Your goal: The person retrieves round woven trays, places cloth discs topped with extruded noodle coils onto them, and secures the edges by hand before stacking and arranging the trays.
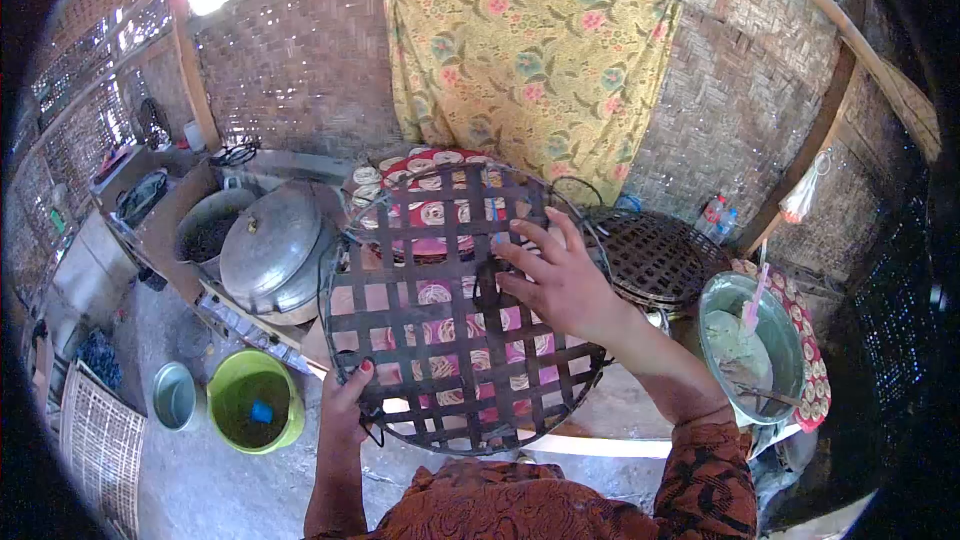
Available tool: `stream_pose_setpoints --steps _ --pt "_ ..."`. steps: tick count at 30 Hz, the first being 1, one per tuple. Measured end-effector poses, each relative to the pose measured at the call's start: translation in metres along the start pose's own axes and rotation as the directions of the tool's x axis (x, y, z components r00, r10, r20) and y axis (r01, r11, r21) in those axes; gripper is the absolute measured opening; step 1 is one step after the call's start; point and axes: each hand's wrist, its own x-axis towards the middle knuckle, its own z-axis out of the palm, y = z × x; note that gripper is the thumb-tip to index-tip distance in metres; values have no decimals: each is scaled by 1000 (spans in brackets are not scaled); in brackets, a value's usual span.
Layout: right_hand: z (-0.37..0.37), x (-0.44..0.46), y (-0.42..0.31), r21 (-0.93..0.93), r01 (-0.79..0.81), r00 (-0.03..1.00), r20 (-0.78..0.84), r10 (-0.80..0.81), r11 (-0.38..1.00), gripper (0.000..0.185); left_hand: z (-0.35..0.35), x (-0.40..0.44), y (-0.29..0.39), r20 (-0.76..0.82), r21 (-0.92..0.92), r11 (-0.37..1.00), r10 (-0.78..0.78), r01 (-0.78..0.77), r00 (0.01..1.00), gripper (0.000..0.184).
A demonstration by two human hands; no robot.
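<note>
A round, dark, open-weave lattice tray (pixel 455 325) is held up in front of me, tilted so its face is towards me. My left hand (pixel 347 402) is closed on its lower left rim, the thumb lying over the edge. Across the upper right of the lattice lies my right hand (pixel 560 275), its fingers spread and touching the strips. Through the gaps shows a pink and red patterned cloth (pixel 440 157), partly hidden behind the tray. Farther right, more dark lattice trays (pixel 655 255) are stacked.
To the left are a lidded metal pot (pixel 275 245), a green bucket (pixel 255 410) with a blue scoop, and a small metal basin (pixel 174 395). On the right stands a large basin (pixel 785 340) with a pale mass and a pink-handled utensil. A yellow floral cloth (pixel 530 60) hangs behind.
</note>
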Motion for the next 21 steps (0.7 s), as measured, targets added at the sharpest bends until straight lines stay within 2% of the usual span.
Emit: stream_pose_setpoints --steps 3,5,9,10,11,12,13,14,15,17,18,19,20,21 --pt "3 12 -13 4 34 998 57 -34 999 29 -13 -7 1 -3 -4 1000 13 -13 1000 22" --pt "8 14 -19 12 103 983 154 -103 995 23 -40 -4 -11 -3 38 999 -6 6 1000 25" --pt "30 15 -25 46 198 966 160 -203 979 24 -66 -5 -16 -9 82 996 -44 44 999 32" --pt "40 11 -22 758 -133 991 80 111 639 18 -63 -10 -5 -77 87 996 3 4 997 35" --pt "44 7 -19 960 -203 893 262 365 -193 15 -62 -14 0 -147 93 995 47 -34 988 38" --pt "28 4 -10 978 -98 798 189 572 -187 14 -78 -15 1 -234 108 994 51 -26 971 41" --pt "4 3 -1 980 -99 684 193 704 -173 13 -93 -16 4 -350 162 986 85 -29 933 41" --pt "-21 2 8 981 -105 548 192 814 -160 11 -111 -18 10 -318 153 987 89 -42 944 40" --pt "-38 -4 18 962 -210 426 251 869 -175 11 -131 -19 16 -284 145 988 94 -54 954 39" --pt "-9 -51 71 922 26 385 347 855 -386 6 -180 -22 22 -251 41 996 82 -74 965 32" --pt "17 -80 89 922 23 380 350 856 -387 6 -196 -26 24 -273 -6 995 91 -96 958 32" --pt "45 -110 101 826 16 409 509 758 -563 6 -214 -29 28 -298 -100 994 18 -50 954 32" --pt "60 -130 100 696 1 436 646 627 -718 8 -212 -32 29 -358 -74 994 54 -85 932 35" --pt "67 -130 80 451 139 349 811 470 -882 9 -211 -36 33 -416 -44 992 91 -120 905 38"
